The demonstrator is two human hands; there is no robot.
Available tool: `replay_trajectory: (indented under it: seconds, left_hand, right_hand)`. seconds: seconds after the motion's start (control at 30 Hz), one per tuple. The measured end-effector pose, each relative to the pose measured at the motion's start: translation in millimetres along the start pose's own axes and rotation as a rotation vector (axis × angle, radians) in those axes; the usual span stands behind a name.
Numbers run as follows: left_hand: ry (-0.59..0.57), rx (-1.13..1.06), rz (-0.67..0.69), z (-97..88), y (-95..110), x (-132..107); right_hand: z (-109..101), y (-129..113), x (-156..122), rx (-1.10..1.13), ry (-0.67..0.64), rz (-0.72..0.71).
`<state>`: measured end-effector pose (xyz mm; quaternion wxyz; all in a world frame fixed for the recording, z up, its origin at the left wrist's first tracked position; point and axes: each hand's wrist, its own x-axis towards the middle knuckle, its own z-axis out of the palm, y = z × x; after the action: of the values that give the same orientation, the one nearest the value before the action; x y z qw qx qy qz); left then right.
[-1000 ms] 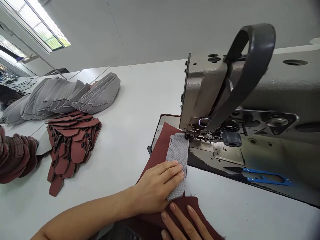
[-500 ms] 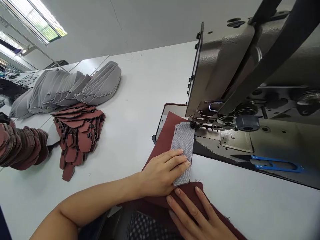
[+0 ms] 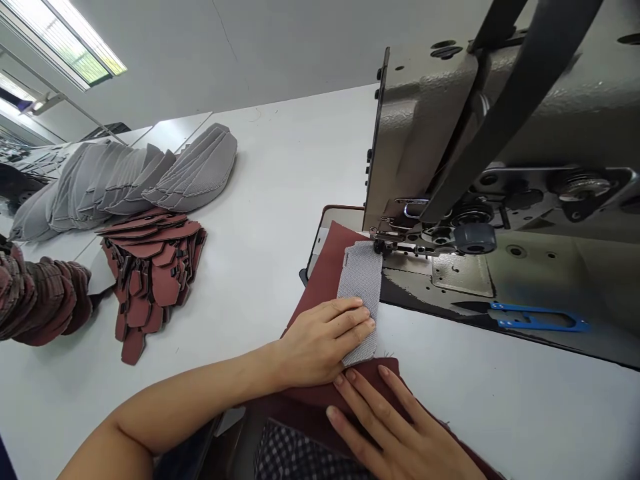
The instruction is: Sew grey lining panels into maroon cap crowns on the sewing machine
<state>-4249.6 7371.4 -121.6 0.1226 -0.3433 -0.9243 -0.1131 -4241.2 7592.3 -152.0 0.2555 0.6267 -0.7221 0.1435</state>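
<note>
A strip of grey woven fabric lies on a larger piece of maroon fabric. The strip's far right corner is at the presser foot of the sewing machine. My left hand rests flat over the lower part of the strip, fingers stretched to the right. Closer to me, my right hand lies with fingers spread on the maroon fabric. Its fingertips are just below the strip's near end. The maroon fabric runs down over the table's front edge.
Blue-handled thread snips lie on the machine bed at right. On the white table, at left, are overlapping grey fabric pieces, maroon cut pieces and a row of rounded maroon pieces.
The whole view has shifted slightly, with the machine a little further left. My right thumb has spread away from the other fingers. The left hand keeps its place on the strip.
</note>
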Motion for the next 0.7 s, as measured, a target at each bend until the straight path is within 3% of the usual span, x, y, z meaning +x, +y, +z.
replay_trajectory:
  seconds: [0.13,0.33,0.7]
  left_hand:
    - [0.034,-0.005,0.008,0.3,-1,1]
    - [-0.027,0.006,-0.005,1.6,-1,2]
    - [0.132,0.030,0.012,-1.1,-8,10]
  right_hand:
    - [3,-2,4,0.082,0.067,0.103]
    - [-10,26,11,0.126,-0.072,-0.062]
    - [-11,43,17,0.170,-0.076,-0.078]
